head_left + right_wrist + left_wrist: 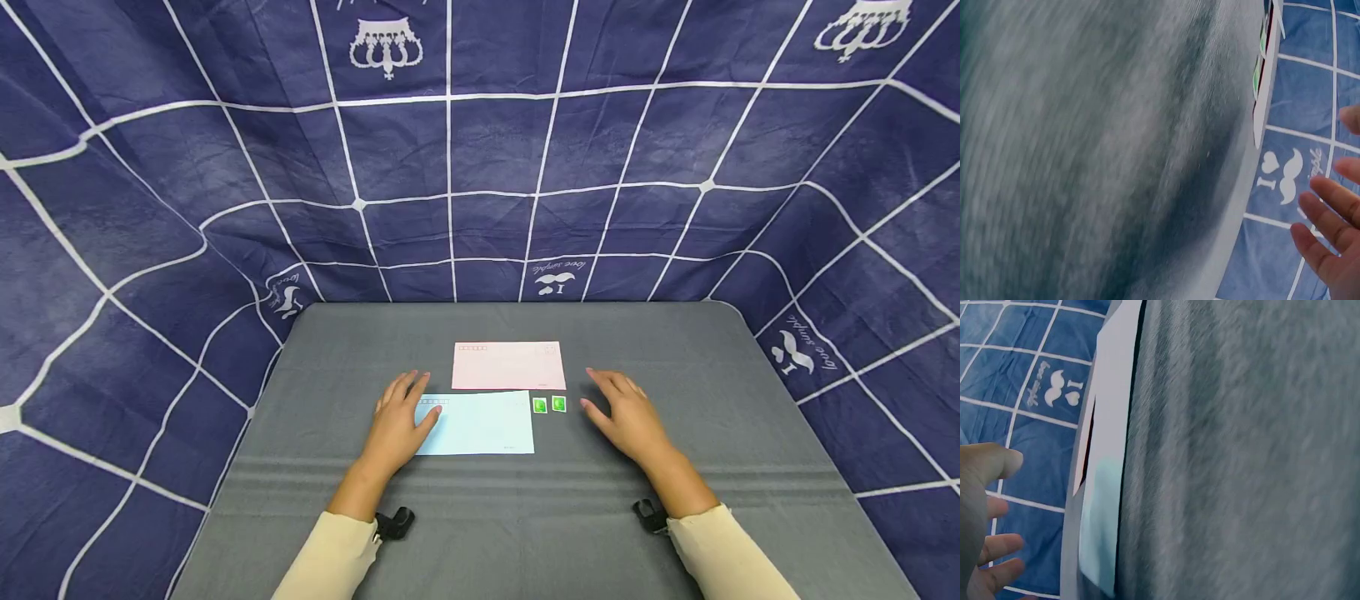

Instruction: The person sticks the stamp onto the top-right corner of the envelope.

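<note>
Fabric (pixel 495 142) in white-gridded navy backs a grey table (pixel 517 525) bearing two envelopes (pixel 483 425).

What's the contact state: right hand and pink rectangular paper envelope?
Apart. The head view shows a strip of grey tabletop between the right hand and the pink envelope.

Around one blue envelope (pixel 483 425): one pink envelope (pixel 508 367) beyond (two altogether), one left hand (pixel 399 425) at left, two green stamps (pixel 540 406) and one right hand (pixel 632 421) at right.
</note>
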{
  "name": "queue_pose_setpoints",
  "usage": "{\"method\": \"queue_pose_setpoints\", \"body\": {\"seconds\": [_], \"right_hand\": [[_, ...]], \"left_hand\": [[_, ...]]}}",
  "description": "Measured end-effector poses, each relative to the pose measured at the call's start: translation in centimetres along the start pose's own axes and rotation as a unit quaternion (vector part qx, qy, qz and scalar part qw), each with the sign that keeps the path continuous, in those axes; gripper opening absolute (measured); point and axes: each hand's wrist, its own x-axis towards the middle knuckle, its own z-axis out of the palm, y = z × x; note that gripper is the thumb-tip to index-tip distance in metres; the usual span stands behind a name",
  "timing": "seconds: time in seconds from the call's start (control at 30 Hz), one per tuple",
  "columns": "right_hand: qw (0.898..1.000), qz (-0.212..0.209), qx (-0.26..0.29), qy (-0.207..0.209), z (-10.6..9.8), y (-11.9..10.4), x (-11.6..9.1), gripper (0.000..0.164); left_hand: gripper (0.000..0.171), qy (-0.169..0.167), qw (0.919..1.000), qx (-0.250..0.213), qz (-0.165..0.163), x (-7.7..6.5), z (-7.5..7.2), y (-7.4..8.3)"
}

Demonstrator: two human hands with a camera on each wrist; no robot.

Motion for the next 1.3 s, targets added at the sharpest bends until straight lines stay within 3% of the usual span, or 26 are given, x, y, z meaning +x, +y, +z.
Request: {"method": "queue_pose_setpoints", "body": {"seconds": [0.27, 0.8, 1.3], "right_hand": [[1.000, -0.010, 0.017, -0.021, 1.0, -1.0, -0.2, 0.044], [0.997, 0.018, 0.072, -0.028, 2.9, -2.3, 0.0, 0.027], [0.995, 0.045, 0.057, -0.073, 3.5, -3.5, 1.2, 0.024]], "left_hand": [[0.060, -0.017, 0.9997, -0.008, 0.013, -0.6, 0.8, 0.8], [0.056, -0.047, 0.9984, 0.009, 0.031, -1.3, 1.8, 1.4], [0.058, -0.090, 0.9949, 0.029, 0.037, -1.9, 2.5, 1.6]]}}
